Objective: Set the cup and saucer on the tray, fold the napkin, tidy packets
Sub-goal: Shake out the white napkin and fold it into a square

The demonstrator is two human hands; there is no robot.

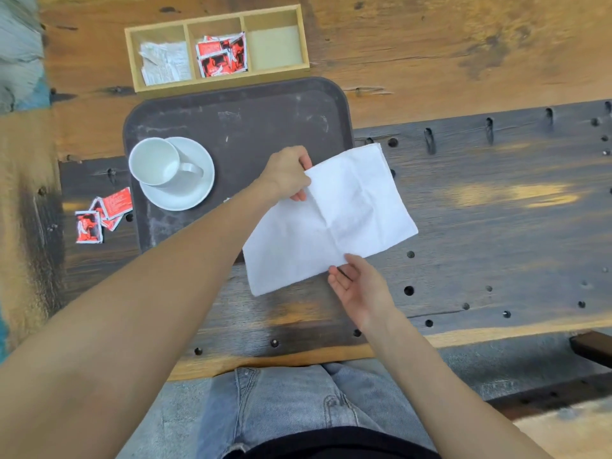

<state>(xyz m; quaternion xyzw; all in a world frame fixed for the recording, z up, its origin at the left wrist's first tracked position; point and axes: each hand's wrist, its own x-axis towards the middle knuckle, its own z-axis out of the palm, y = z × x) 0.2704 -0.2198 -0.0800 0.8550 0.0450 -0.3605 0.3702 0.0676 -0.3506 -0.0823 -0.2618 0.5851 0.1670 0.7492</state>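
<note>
Above table, hands (326, 226) pinching napkin (331, 220)

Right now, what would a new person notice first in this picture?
First the white napkin, open and held above the tray's right edge by the left hand and the right hand. Next the white cup on its saucer, on the left of the dark tray. Loose red packets lie left of the tray.

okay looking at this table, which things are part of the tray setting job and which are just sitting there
Part of the job: cup, saucer, tray, napkin held by left hand and right hand, loose red packets, wooden organizer.

Just there: white packets, table.
</note>
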